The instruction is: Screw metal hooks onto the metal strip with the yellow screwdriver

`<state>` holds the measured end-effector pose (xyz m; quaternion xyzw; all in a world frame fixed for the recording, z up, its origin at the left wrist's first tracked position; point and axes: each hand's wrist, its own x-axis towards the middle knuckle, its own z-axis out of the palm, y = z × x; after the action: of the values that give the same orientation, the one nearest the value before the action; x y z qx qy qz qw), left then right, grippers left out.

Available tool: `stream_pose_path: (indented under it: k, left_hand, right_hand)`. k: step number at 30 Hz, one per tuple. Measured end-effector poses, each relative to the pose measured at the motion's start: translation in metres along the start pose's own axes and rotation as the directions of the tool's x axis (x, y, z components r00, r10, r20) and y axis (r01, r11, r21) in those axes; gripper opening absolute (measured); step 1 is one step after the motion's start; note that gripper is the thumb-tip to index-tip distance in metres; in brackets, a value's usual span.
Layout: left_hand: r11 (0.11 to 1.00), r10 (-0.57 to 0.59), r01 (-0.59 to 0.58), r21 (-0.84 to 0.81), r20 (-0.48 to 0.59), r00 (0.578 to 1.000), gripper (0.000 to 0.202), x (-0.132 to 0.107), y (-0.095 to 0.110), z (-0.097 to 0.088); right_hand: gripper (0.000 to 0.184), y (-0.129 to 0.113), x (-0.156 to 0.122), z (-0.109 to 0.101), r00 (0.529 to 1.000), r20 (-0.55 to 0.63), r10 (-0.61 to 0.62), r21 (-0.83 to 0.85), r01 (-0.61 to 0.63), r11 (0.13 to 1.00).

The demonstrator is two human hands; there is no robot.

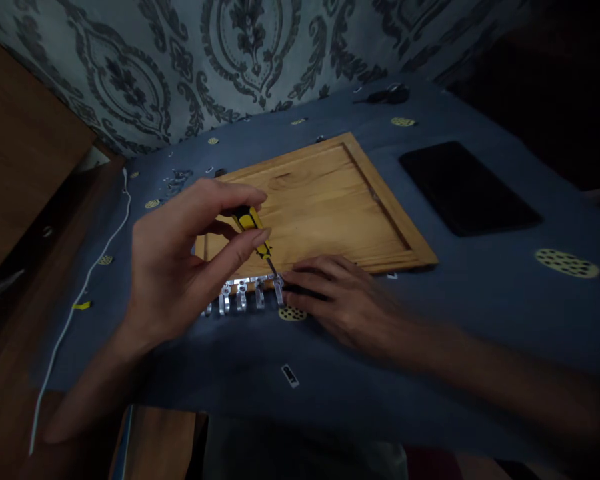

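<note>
My left hand (175, 247) pinches a small screwdriver (253, 223) with a yellow and black handle between thumb and fingers. Its thin shaft slants down to the right, and the tip meets a metal hook rail (243, 287) at its right end. The rail has several shiny hooks and lies along the near edge of a framed wooden board (310, 207). My right hand (345, 300) rests low by that edge, fingers stretched toward the last hook and touching about there. Its thumb is hidden. Part of the rail's left end is behind my left hand.
A blue patterned cloth (230, 373) covers the table. Right of the board lies a dark flat tablet-like slab (470, 190). Small metal pieces (177, 179) sit at the back left, a dark object (385, 95) at the back. A white cable (75, 307) runs down the left edge.
</note>
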<state>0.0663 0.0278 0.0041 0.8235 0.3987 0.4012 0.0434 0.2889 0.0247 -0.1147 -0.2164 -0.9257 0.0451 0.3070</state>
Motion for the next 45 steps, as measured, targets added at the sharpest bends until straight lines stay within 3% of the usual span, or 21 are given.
stream_pose_path:
  k: [4,14,19,25,45]
  left_hand:
    - [0.997,0.061,-0.061,0.047,-0.014,0.998,0.027,0.0,0.0,-0.001]
    - [0.998,-0.03,0.031,-0.045,0.035,0.999,0.027,0.0,-0.003,-0.002]
    - [1.0,0.022,-0.022,0.013,0.003,1.0,0.026,-0.001,-0.004,-0.002]
    - [0.997,0.05,-0.049,-0.053,0.023,0.998,0.035,0.0,-0.004,-0.002]
    - [0.989,0.138,-0.135,-0.062,0.046,0.989,0.031,0.001,-0.011,-0.001]
  right_hand:
    - [0.033,0.001,-0.001,0.0,1.0,0.01,-0.001,0.021,0.001,1.0]
    - [0.033,0.0,-0.003,0.001,1.0,-0.017,-0.006,0.0,0.006,1.0]
    - [0.033,0.0,-0.003,0.002,1.0,-0.023,-0.008,-0.004,0.008,1.0]
    - [0.034,0.001,-0.003,0.003,0.999,-0.03,-0.01,0.004,0.01,1.0]
    - [0.034,0.001,-0.003,0.001,1.0,-0.003,-0.003,0.016,0.003,1.0]
